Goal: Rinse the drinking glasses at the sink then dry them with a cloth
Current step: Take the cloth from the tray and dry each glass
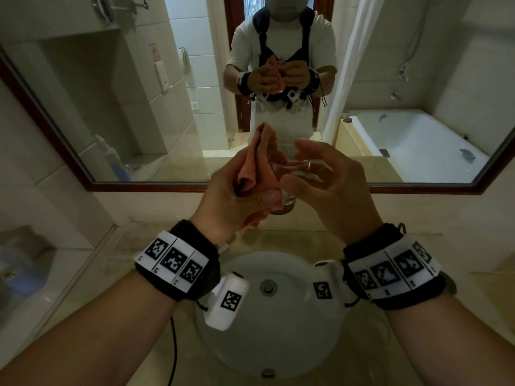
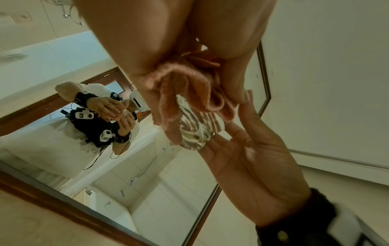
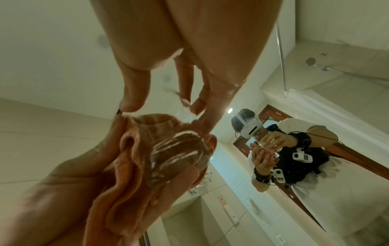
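Both hands are raised above the sink, in front of the mirror. My left hand (image 1: 262, 188) grips an orange cloth (image 1: 257, 160) bunched against a clear drinking glass (image 1: 291, 178), its thumb pressing the cloth near the glass's base. Part of the cloth is tucked inside the glass. My right hand (image 1: 296, 165) holds the glass by its rim between curled fingers and thumb. In the left wrist view the cloth (image 2: 185, 93) wraps over the glass (image 2: 195, 131), with the right hand (image 2: 248, 158) behind it. The right wrist view shows the glass (image 3: 179, 153) and the cloth (image 3: 118, 191) from below.
The white sink basin (image 1: 278, 324) with its drain (image 1: 268, 286) lies directly below the hands, set in a beige counter (image 1: 418, 344). A framed mirror (image 1: 125, 93) covers the wall ahead. A blurred object (image 1: 19, 260) sits at the far left.
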Motion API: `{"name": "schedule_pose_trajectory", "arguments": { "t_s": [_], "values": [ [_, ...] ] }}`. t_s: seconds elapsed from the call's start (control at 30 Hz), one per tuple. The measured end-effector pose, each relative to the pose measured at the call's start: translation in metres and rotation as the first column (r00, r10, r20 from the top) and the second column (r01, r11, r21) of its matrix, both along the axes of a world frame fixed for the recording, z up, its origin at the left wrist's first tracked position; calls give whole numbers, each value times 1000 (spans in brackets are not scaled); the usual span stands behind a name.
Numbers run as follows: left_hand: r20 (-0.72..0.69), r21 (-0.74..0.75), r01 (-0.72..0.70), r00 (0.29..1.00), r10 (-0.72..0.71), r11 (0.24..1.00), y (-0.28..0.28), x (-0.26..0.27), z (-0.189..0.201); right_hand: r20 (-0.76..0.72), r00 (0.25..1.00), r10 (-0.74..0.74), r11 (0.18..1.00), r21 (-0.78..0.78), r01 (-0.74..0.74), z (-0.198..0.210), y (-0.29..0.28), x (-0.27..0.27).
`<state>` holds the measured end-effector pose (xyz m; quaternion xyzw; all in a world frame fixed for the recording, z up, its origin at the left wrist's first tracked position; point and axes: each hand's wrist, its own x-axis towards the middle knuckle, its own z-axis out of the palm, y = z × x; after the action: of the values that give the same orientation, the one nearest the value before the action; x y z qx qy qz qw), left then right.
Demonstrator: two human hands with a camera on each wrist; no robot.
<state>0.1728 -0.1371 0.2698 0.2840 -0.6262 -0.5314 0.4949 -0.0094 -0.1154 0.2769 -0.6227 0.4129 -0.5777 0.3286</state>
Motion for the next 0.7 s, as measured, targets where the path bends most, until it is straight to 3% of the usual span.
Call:
{"name": "schedule_pose_trajectory", "arguments": {
  "t_s": [0.33,0.53,0.7],
  "values": [
    [-42,-10,-11,999,11,1000,7,2,0,7,997,75,997,16,-75,-6,3,7],
    [-35,-30,-17,999,16,999,8,8,1,111,985,129,990,44,-135,-7,1,11],
    [-182,61,33,983,-21,998,12,8,2,-48,990,135,989,64,-132,-12,-4,15]
  ]
}}
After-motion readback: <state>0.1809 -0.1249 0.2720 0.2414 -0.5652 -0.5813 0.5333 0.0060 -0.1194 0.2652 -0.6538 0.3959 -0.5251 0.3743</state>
